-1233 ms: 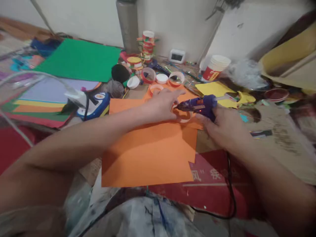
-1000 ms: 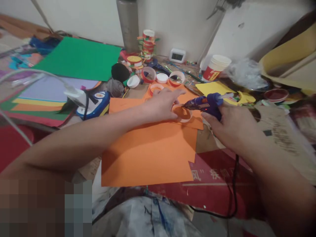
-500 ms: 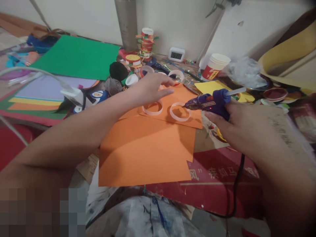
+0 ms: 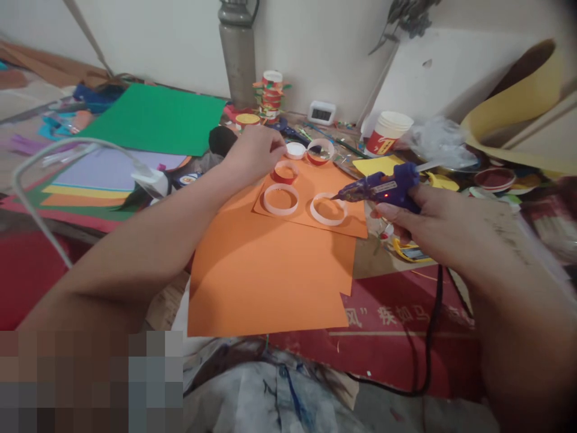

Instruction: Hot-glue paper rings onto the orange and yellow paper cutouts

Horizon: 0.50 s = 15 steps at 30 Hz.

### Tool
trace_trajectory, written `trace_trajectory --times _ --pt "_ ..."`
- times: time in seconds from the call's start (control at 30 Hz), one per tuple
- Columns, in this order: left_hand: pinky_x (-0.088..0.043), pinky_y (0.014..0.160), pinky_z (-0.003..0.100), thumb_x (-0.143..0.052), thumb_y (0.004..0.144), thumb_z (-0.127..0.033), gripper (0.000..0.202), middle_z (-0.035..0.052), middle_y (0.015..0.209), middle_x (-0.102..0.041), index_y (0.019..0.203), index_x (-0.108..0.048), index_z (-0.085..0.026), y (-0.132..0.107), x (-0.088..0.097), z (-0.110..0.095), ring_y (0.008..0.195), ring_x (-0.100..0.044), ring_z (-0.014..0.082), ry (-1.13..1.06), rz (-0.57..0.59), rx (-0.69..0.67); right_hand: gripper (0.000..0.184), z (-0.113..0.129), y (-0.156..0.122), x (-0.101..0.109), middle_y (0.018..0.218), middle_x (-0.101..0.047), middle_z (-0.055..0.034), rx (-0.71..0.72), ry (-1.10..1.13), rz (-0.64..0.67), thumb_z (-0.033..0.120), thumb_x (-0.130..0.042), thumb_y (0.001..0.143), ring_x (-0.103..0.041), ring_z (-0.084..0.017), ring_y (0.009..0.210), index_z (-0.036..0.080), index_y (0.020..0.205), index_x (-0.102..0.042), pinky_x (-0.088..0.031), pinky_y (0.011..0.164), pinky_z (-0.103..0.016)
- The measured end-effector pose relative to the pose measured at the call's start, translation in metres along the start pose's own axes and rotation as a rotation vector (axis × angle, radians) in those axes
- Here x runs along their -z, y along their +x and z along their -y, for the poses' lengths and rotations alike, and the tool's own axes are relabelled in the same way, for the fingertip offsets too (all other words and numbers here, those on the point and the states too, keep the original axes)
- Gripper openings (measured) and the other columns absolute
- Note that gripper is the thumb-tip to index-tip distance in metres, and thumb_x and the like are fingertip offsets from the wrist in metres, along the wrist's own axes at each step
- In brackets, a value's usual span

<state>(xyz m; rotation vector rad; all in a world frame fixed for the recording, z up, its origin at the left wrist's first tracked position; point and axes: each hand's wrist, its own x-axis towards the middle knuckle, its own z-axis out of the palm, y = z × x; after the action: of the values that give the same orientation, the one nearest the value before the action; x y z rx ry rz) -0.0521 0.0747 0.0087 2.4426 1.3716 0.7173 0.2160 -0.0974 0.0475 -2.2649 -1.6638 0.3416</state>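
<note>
My right hand (image 4: 435, 219) is wrapped round a blue hot glue gun (image 4: 383, 186) with a glue stick poking from its back and a red light lit. The gun's nozzle points left, over the rim of a white paper ring (image 4: 328, 218). A second white ring (image 4: 280, 207) stands to its left on orange paper (image 4: 270, 276). Behind these is a cup ring with a red band (image 4: 285, 174). My left hand (image 4: 256, 149) is above the back left of the paper, its fingers curled; the fingertips are largely hidden, and I cannot make out what they hold.
Another red-banded ring (image 4: 320, 157) and a white lid (image 4: 296, 150) lie behind. A paper cup (image 4: 388, 133) and a small clock (image 4: 321, 112) stand at the back. Green sheet (image 4: 157, 120) and a power strip (image 4: 151, 180) are left. The gun's black cord (image 4: 435, 337) hangs at right.
My left hand has moved left and back, its fingers curling in, uncovering the red-banded ring. The glue gun stays nearly in place over the white ring. The view has tilted slightly upward.
</note>
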Motion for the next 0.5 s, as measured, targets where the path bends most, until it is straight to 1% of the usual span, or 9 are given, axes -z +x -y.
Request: trace_trajectory --times 0.07,0.1,0.2,0.27,0.33,0.43,0.5 --pt "-0.053 0.096 0.038 -0.060 0.093 -0.022 0.018 0.0089 0.099 -0.081 0.084 -0.075 -0.022 0.001 0.003 0.001 0.100 -0.073 0.0247 0.063 -0.058 0.066 0.034 -0.004 0.002 -0.002 0.057 -0.059 0.0009 0.027 0.022 -0.002 0.041 -0.071 0.091 -0.054 -0.020 0.056 0.027 0.065 -0.054 -0.034 0.058 -0.033" --pt "-0.053 0.093 0.037 -0.061 0.092 -0.020 0.017 0.0079 0.092 -0.079 0.081 -0.073 -0.022 0.002 0.003 0.003 0.097 -0.073 0.0244 0.084 -0.062 0.096 0.034 -0.005 0.004 -0.003 0.055 -0.058 0.0018 0.036 0.037 0.010 0.042 -0.071 0.092 -0.052 -0.019 0.054 0.027 0.066 -0.055 -0.033 0.056 -0.033" --pt "-0.052 0.086 0.034 -0.062 0.087 -0.016 0.014 0.0041 0.077 -0.073 0.078 -0.071 -0.021 0.004 -0.002 0.011 0.092 -0.072 0.0229 0.070 -0.026 0.159 0.032 -0.005 0.005 -0.004 0.052 -0.055 0.0041 -0.009 0.082 0.081 0.039 -0.070 0.096 -0.049 -0.016 0.049 0.026 0.069 -0.057 -0.031 0.053 -0.031" --pt "-0.052 0.085 0.032 -0.062 0.085 -0.015 0.012 0.0024 0.074 -0.071 0.080 -0.072 -0.021 0.005 -0.007 0.016 0.092 -0.072 0.0218 0.037 -0.020 0.169 0.030 -0.004 0.005 -0.004 0.052 -0.055 0.0053 -0.071 0.153 0.136 0.033 -0.070 0.099 -0.048 -0.014 0.048 0.024 0.074 -0.057 -0.032 0.052 -0.029" --pt "-0.052 0.082 0.031 -0.062 0.084 -0.014 0.013 0.0016 0.072 -0.072 0.083 -0.073 -0.021 0.008 -0.011 0.018 0.088 -0.071 0.0203 -0.001 0.024 0.183 0.026 -0.005 0.006 -0.003 0.054 -0.056 0.0058 -0.090 0.248 0.186 0.028 -0.070 0.101 -0.049 -0.012 0.048 0.023 0.079 -0.058 -0.033 0.053 -0.027" --pt "-0.051 0.075 0.030 -0.063 0.084 -0.015 0.012 0.0006 0.069 -0.070 0.084 -0.074 -0.021 0.013 -0.015 0.017 0.076 -0.068 0.0180 -0.041 0.126 0.241 0.020 -0.011 0.008 -0.004 0.056 -0.057 0.0058 -0.047 0.340 0.228 0.024 -0.070 0.102 -0.052 -0.011 0.049 0.022 0.085 -0.059 -0.035 0.053 -0.026" --pt "-0.051 0.074 0.031 -0.067 0.084 -0.020 0.008 0.0009 0.069 -0.071 0.082 -0.075 -0.022 0.016 -0.016 0.015 0.075 -0.068 0.0182 -0.048 0.139 0.257 0.020 -0.015 0.010 -0.004 0.055 -0.056 0.0062 -0.031 0.362 0.234 0.023 -0.071 0.102 -0.051 -0.011 0.048 0.022 0.086 -0.059 -0.034 0.052 -0.025"
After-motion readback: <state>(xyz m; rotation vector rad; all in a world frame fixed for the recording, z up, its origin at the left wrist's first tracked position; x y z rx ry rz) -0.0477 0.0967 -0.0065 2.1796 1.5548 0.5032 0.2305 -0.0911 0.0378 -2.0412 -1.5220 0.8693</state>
